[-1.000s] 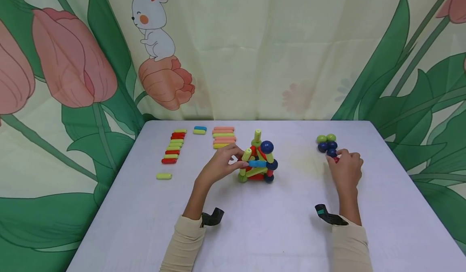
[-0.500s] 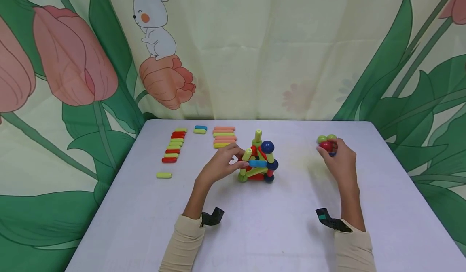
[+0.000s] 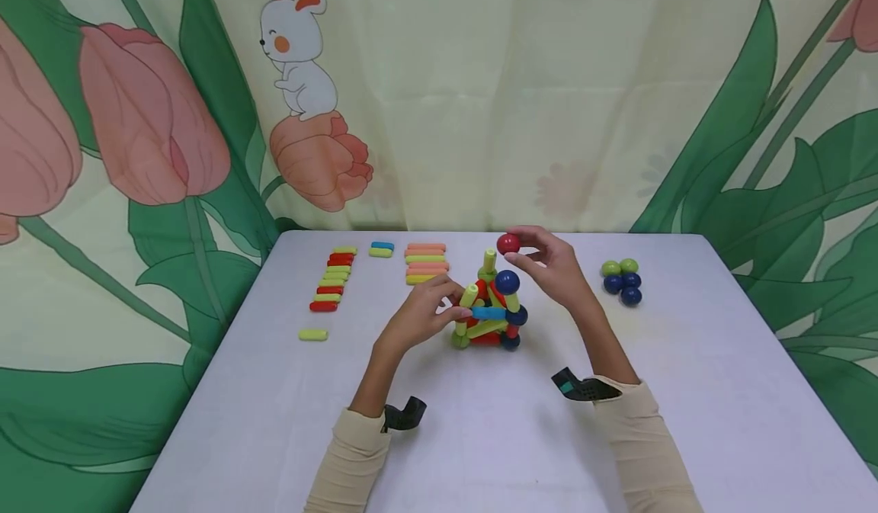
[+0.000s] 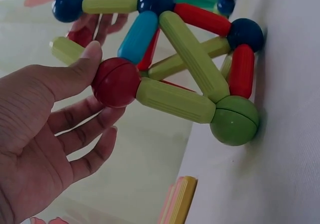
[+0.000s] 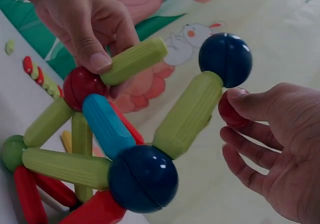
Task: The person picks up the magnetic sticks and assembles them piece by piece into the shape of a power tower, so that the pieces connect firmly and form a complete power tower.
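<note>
A frame of magnetic balls and rods stands mid-table, in yellow-green, red and light blue with green, dark blue and red balls. My left hand steadies its left side, thumb and fingers pinching a red corner ball in the left wrist view. My right hand pinches a loose red ball in the air, above and behind the frame. Three yellow-green rods point up from the structure; one carries a dark blue ball. In the right wrist view the loose ball is partly hidden behind that dark blue ball and my thumb.
Green and dark blue balls cluster at the table's right. To the left lie a column of short red and yellow-green rods, a lone yellow-green rod, a blue rod and several longer rods. A printed curtain hangs behind.
My right hand has lifted the red ball from the cluster at the right and carried it left, to above the frame. The left hand keeps its hold on the frame.
</note>
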Available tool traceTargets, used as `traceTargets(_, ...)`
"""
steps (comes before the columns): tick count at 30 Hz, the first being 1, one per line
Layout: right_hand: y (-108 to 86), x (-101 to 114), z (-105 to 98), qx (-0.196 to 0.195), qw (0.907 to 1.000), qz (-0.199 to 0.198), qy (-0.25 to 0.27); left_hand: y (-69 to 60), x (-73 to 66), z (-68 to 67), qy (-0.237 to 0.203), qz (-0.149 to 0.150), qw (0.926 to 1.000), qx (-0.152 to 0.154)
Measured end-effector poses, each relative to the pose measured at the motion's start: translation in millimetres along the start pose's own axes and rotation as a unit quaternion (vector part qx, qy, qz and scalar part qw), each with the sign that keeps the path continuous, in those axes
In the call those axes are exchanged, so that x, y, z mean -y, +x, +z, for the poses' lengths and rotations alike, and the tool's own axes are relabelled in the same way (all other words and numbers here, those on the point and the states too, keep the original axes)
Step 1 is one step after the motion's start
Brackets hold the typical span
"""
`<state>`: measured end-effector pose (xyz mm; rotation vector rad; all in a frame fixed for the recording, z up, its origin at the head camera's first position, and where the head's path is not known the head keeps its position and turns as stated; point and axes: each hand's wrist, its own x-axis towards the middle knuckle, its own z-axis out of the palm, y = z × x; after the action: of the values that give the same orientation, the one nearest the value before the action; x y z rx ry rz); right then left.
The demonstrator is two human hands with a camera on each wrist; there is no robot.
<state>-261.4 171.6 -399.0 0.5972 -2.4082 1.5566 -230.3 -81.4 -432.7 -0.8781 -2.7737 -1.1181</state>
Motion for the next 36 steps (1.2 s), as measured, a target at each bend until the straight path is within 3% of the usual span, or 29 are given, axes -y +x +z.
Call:
traceTargets(2, 4.0, 1, 5, 0.014, 0.9999, -0.004, 0.003, 0.3, 0.2, 0.9, -0.003, 0.001, 1.0, -0.002)
traceTargets(9, 3.5, 41, 12, 0.045, 0.9989, 0.008, 0.008, -1.2, -1.7, -2.4, -0.011, -0.007, 0.9999, 0.005)
traceTargets(13, 3.9, 41, 13, 0.06, 0.9979, 0.018, 0.014, -1.8, -1.1, -3.1, -0.013, -0.006, 0.9999, 0.006)
traceTargets(23, 5.8, 0, 19, 0.067, 0.9966, 0.048, 0.004, -1.6, 4.6, -3.5, -0.026, 0.012, 0.9996, -0.004)
traceTargets(26, 0.4, -8, 17, 0.038, 0.9979, 0.05, -0.018, -1.5, 5.8, -2.7, -0.038, 0.008, 0.9992, -0.006)
traceTargets(28, -3.9, -18, 14, -0.007, 0.9971, 0.052, -0.056, -1.3, 6.2, -2.0, -0.045, 0.005, 0.999, -0.005)
traceTargets(31, -12.6, -37, 4, -0.097, 0.9816, 0.073, -0.147, -0.1, 6.2, -1.0, -0.052, 0.001, 0.9986, 0.002)
traceTargets(33, -20.2, -52, -6, -0.154, 0.959, 0.103, -0.215, 0.5, 6.4, -0.7, -0.055, -0.002, 0.9984, 0.011)
traceTargets(36, -34.0, -72, -24, -0.203, 0.9198, 0.175, -0.286, 0.5, 8.4, -1.4, -0.058, -0.014, 0.9975, 0.038)
